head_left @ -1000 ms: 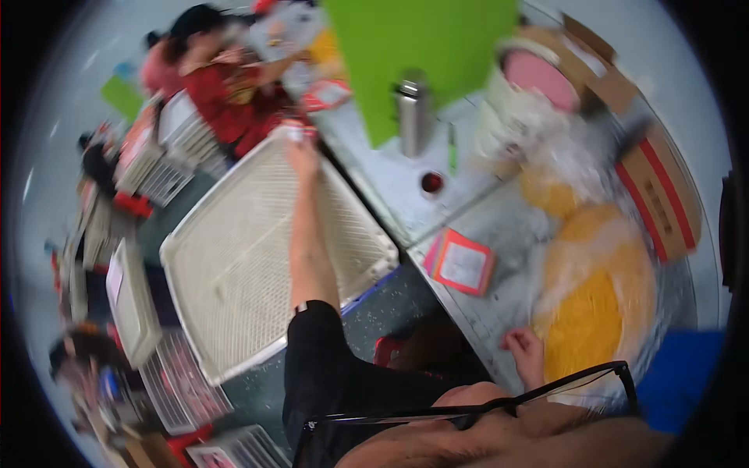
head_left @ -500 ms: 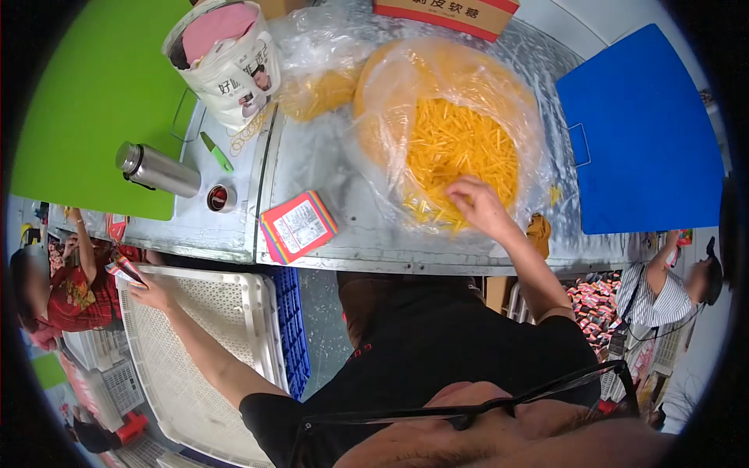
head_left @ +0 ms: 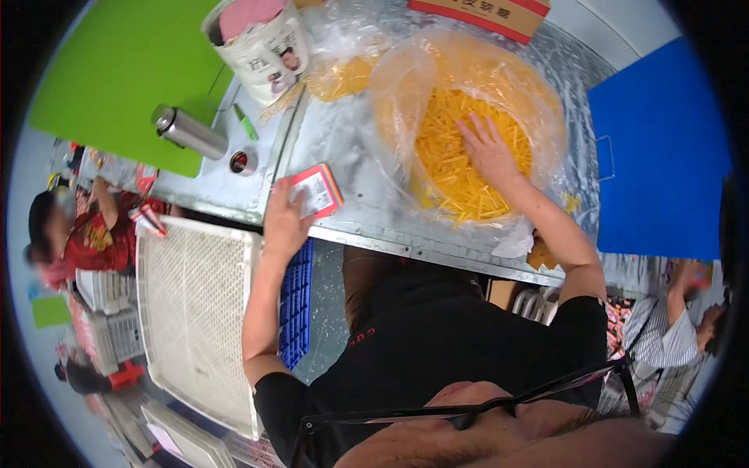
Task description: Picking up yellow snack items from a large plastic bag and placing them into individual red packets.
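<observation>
My left hand [head_left: 285,222] reaches to the left edge of a stack of flat packets [head_left: 317,191], red-edged with striped borders and a white printed panel. Its thumb lies at the panel's edge and its fingers stretch along the side, thumb and fingers apart. My right hand [head_left: 493,156] rests palm down, fingers spread, on a heap of thin yellow sticks [head_left: 460,183]. These fill a large clear plastic bag [head_left: 402,86] with its mouth open towards me. A small striped packet [head_left: 150,221] lies at the far left corner of a white perforated crate [head_left: 199,312].
On the metal table [head_left: 351,168] stand a steel flask [head_left: 191,132], a small cup [head_left: 243,162], a green-handled knife [head_left: 246,122] and a white bag [head_left: 257,58]. A blue board [head_left: 655,156] is at the right, a green one [head_left: 117,86] at the left. Other people work at both sides.
My left hand has left the striped packet at the crate and moved right to the stack. My right hand's fingers have spread out over the sticks. The whole view has shifted slightly.
</observation>
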`<state>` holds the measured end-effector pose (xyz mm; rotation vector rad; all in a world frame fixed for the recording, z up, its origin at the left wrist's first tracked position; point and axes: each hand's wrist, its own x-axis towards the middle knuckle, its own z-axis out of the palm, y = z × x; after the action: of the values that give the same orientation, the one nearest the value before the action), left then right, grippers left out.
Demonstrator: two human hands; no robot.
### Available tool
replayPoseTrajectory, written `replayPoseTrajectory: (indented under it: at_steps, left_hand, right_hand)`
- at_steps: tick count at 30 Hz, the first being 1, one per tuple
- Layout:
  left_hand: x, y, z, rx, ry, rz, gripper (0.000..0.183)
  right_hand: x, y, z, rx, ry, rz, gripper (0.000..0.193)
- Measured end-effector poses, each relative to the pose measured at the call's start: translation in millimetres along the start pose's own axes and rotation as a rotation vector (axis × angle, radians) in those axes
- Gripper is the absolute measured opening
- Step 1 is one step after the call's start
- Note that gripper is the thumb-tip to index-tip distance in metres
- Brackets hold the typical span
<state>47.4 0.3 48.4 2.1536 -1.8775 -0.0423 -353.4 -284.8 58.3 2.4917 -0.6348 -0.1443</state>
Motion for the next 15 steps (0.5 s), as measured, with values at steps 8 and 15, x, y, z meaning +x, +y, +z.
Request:
replayPoseTrajectory:
  at_steps: [8,15]
  left_hand:
    - [-7.5,7.1,38.3,0.111,0.042,0.032,0.049]
    - [-4.2,10.0,25.8,-0.04,-0.093,-0.018,0.037]
  right_hand:
    - [-17.3,9.4,8.7,-0.049,-0.068,-0.047,0.044]
    - [-18.7,16.3,19.5,0.17,0.048,-0.012,0.037]
